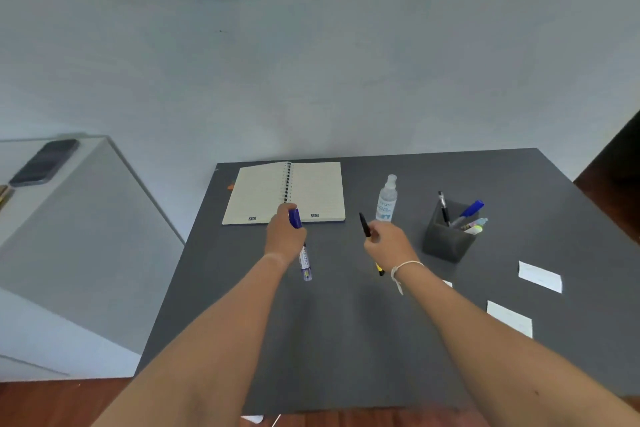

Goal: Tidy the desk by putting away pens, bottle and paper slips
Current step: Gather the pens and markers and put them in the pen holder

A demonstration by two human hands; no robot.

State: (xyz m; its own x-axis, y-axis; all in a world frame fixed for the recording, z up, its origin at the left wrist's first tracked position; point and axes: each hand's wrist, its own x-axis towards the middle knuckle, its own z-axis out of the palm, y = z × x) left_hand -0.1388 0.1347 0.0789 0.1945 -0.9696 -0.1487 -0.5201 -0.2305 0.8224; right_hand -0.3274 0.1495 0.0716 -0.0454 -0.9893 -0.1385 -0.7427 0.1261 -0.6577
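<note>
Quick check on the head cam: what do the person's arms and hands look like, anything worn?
Both forearms are bare, with no sleeves in view. The right hand has a thin white string bracelet at the wrist, one loose end hanging down. The left hand wears nothing: no gloves, rings or watch visible. Fingers are bare on both.

An open notebook (pixel 284 193) is lying at the far left part of the desk (pixel 346 340). To its right a spray bottle (pixel 386 199) is standing upright, and further right a pen holder (pixel 446 236) is standing with several pens (pixel 469 211) in it. Two paper slips (pixel 539 276) (pixel 509 318) are lying near the right edge, in front of the holder. A phone (pixel 44 161) is lying on a cabinet (pixel 86 236) left of the desk.
</note>
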